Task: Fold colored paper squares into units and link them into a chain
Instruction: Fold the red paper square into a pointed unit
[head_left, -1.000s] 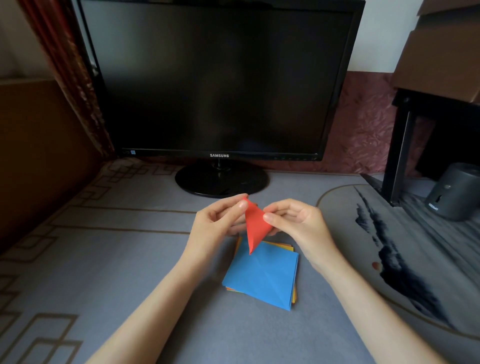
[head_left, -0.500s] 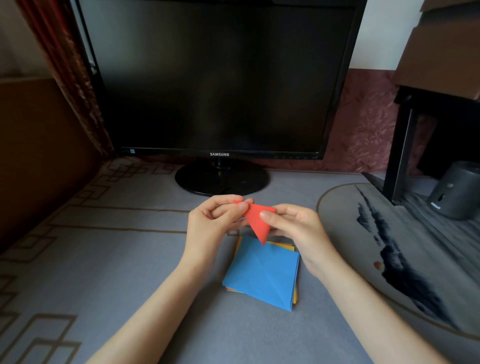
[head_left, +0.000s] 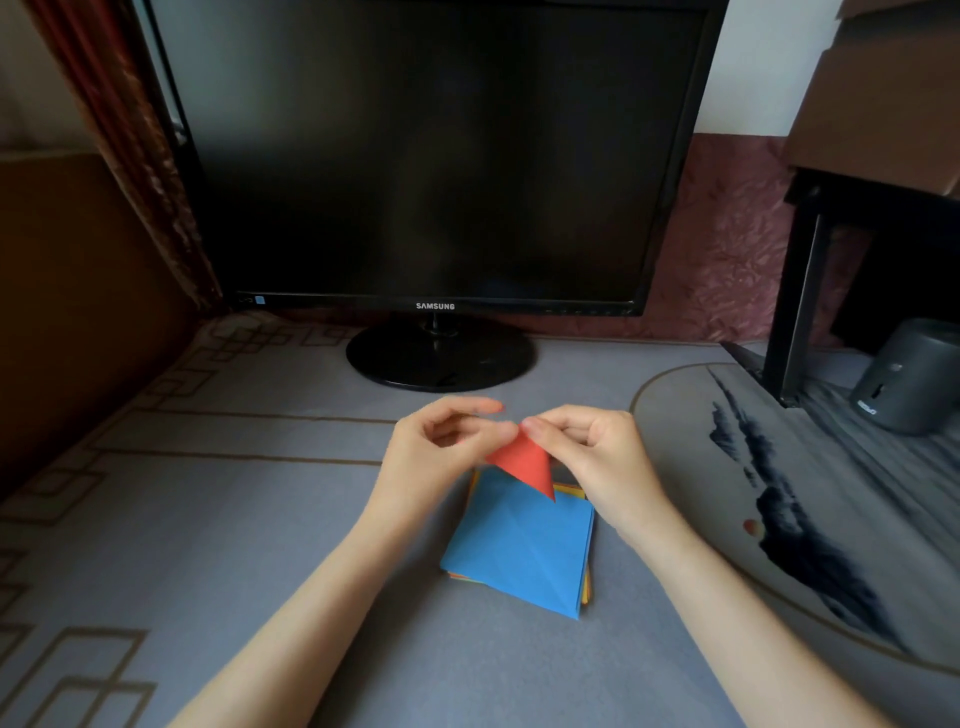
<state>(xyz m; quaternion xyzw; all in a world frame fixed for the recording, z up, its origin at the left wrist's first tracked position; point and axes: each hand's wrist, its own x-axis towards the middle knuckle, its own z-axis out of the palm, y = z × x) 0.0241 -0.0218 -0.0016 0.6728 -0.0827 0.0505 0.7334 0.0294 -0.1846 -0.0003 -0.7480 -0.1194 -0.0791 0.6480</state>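
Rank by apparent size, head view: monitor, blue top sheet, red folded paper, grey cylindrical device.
Largest first:
monitor
blue top sheet
grey cylindrical device, cropped by frame edge
red folded paper, partly hidden

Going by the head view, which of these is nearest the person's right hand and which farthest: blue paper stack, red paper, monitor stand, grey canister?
1. red paper: pinched by the right hand itself.
2. blue paper stack: just beneath, on the mat.
3. monitor stand: farther back, to the left.
4. grey canister: far right edge.
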